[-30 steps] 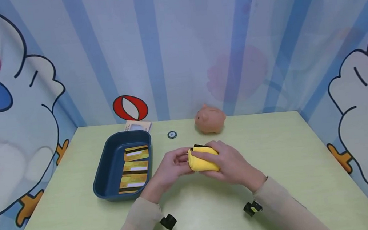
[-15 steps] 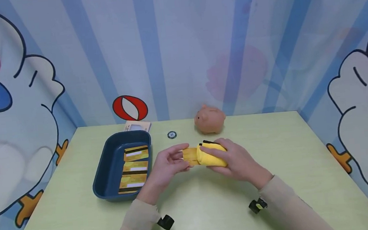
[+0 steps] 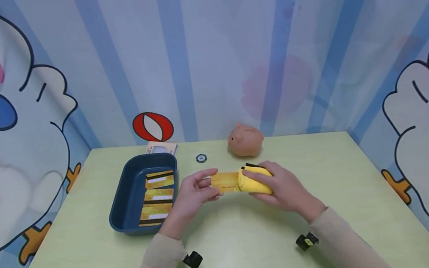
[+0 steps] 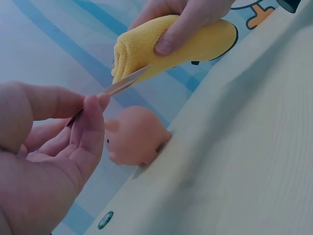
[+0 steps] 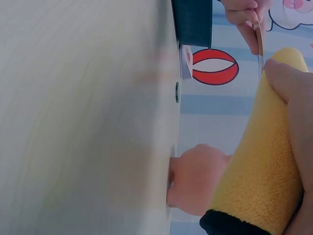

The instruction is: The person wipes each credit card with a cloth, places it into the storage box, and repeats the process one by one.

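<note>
My left hand (image 3: 194,194) pinches one end of a gold card (image 3: 224,183) above the middle of the table. In my right hand (image 3: 286,187) is a folded yellow cloth (image 3: 256,183) with a dark edge, gripped between thumb and fingers. The cloth covers the card's right end in the head view. Seen from the left wrist, the card (image 4: 128,81) is nearly edge-on, its far end against the fuzzy cloth (image 4: 146,44). Several gold cards (image 3: 158,195) with dark stripes lie in the blue tray (image 3: 122,201) at the left.
A pink piggy bank (image 3: 245,140) stands near the table's back edge. Left of it lies a round dark chip (image 3: 201,158). Behind the tray is a flat pale item (image 3: 162,147), partly hidden. A printed curtain (image 3: 208,58) hangs behind the table (image 3: 225,252).
My right hand has moved right with the cloth, along the card. More of the gold card now shows between the hands. My left hand has shifted slightly left.
</note>
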A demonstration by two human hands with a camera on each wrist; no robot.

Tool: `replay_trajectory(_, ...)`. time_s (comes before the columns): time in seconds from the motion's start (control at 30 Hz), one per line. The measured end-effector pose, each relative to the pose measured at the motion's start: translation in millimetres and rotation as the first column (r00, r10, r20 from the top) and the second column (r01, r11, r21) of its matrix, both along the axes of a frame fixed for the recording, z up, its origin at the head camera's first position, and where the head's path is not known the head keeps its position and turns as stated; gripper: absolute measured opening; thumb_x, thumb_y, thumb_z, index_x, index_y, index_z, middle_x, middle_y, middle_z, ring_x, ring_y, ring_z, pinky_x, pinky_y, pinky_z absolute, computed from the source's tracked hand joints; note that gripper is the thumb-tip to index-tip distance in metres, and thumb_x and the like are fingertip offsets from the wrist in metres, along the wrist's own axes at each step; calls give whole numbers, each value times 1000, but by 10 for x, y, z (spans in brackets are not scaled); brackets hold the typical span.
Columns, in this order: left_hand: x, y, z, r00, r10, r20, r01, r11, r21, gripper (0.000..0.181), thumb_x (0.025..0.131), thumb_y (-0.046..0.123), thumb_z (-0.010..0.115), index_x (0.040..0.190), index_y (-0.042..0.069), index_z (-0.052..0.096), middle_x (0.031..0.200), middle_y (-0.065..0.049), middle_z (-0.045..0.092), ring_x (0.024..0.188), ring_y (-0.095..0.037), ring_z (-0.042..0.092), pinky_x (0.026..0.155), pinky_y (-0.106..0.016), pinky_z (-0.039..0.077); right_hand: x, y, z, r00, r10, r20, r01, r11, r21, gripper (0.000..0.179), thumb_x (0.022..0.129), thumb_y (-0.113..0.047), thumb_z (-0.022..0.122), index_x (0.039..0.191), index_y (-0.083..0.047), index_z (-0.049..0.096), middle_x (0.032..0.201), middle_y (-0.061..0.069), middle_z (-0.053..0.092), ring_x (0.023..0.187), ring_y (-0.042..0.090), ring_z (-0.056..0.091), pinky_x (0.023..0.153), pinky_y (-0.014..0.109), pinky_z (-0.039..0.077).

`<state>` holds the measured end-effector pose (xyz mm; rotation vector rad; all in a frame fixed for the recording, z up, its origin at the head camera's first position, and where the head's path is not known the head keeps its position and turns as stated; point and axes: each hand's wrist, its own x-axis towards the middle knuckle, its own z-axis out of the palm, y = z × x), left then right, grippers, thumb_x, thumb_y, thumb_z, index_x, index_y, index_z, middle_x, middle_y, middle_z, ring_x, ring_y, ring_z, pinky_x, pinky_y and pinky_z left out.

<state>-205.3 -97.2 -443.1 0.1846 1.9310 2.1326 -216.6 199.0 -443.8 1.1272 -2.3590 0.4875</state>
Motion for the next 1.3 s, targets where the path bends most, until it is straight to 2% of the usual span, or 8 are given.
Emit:
replay_trajectory(0.17,16,13,-5,1000,23,11,-23,1000,-14,54,96,-3,70,147,10,60,135,-19,69,93,-24,75,83,-30,64,5,45,-16,999,-33,2,33,999,8,64,88,-37,84,148,-28,62,123,14,62,95,24,61,73,42,58)
replay_trajectory(0.43,12,64,-80,996,79,-49,-82,994,-71,63,95,-5,70,153,15,53,126,-21,73,86,-25,76,75,-33,65,18,111,-25,998,-64,25,65,998,-12,63,88,-35,84,146,-27,63,123,13,62,94,22,60,72,42,58)
replay_trajectory(0.63,-1,90,-77,992,104,-70,-113,985,-129,48,95,-2,69,143,5,63,127,-16,74,93,-21,75,74,-29,64,19,122,-22,996,-75,45,76,997,-28,64,87,-34,85,147,-29,62,123,11,62,93,20,59,71,40,58)
replay_trajectory(0.77,9,96,-73,986,132,-98,-146,976,-159,35,98,-1,68,132,3,71,119,-16,77,92,-22,74,72,-29,62,27,116,-6,996,-72,53,74,997,-39,65,87,-33,86,148,-30,62,124,10,61,93,19,59,70,39,58)
replay_trajectory(0.93,20,111,-63,972,187,-144,-211,962,-173,22,99,-1,68,119,-1,77,109,-18,77,94,-32,74,73,-29,64,44,89,34,997,-57,53,60,997,-46,66,87,-33,86,148,-29,61,125,10,61,95,19,60,71,39,58)
replay_trajectory(1.07,19,130,-60,955,232,-185,-267,944,-195,19,98,-2,68,112,2,81,111,-14,78,92,-25,72,75,-24,61,52,65,67,997,-56,59,59,997,-46,66,87,-33,86,148,-29,61,125,10,61,95,19,60,72,39,58)
replay_trajectory(1.17,17,141,-69,948,251,-197,-288,939,-188,20,98,-3,67,109,2,82,115,-12,78,97,-18,72,80,-21,60,59,52,82,996,-57,61,60,997,-46,66,87,-33,86,149,-29,61,124,10,61,94,18,59,71,39,58)
replay_trajectory(1.3,8,150,-84,945,258,-201,-289,947,-142,19,96,-7,67,104,-1,82,122,-16,76,115,-23,72,89,-22,59,62,41,83,996,-54,66,57,997,-50,66,87,-32,86,148,-28,61,124,10,61,95,19,59,72,39,58)
